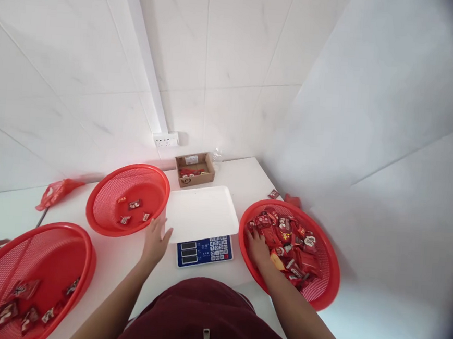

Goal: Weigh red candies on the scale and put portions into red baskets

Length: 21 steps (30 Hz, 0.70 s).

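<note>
While sunk with the right hand (pixel 258 246) among the sweets (pixel 294 250), cannot tell whether closed on any. Lie heaped in the lower-right basket (pixel 324 292): probably light, crinkly, slippery; best pinched by a wrapper end. Rests the left hand (pixel 156 242) flat, released, between scale (pixel 203 214) and middle basket (pixel 130 175).

A scale (pixel 202 225) stood on the counter (pixel 249 176) between two baskets (pixel 128 199) (pixel 319 291); a box (pixel 194 169) sat behind it, a third basket (pixel 30 274) far left.

R hand (pixel 257 247) in candy basket (pixel 331 261), L hand (pixel 156 242) by scale (pixel 202 225).
</note>
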### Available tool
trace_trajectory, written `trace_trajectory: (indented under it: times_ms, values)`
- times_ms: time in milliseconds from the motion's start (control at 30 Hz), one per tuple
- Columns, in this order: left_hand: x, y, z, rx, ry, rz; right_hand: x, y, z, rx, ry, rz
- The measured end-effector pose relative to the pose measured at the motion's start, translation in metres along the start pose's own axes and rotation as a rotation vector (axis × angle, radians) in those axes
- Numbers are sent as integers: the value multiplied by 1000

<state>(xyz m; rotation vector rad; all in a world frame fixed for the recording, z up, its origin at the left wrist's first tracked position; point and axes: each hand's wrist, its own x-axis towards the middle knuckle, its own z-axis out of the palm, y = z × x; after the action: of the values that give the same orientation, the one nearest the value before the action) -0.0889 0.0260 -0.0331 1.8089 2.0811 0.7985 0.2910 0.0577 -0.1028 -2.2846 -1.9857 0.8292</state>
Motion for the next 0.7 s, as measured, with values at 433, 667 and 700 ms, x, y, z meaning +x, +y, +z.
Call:
trace_trajectory:
  times_ms: [433, 667, 700]
  values:
    - [-11, 14, -24, -194, -52, -131, 0, 30, -25, 629, 302, 108]
    - [-18, 21, -18, -221, -121, -164, -6, 32, -44, 455, 313, 164]
    - [-18, 22, -17, -222, -127, -162, -8, 28, -43, 411, 280, 188]
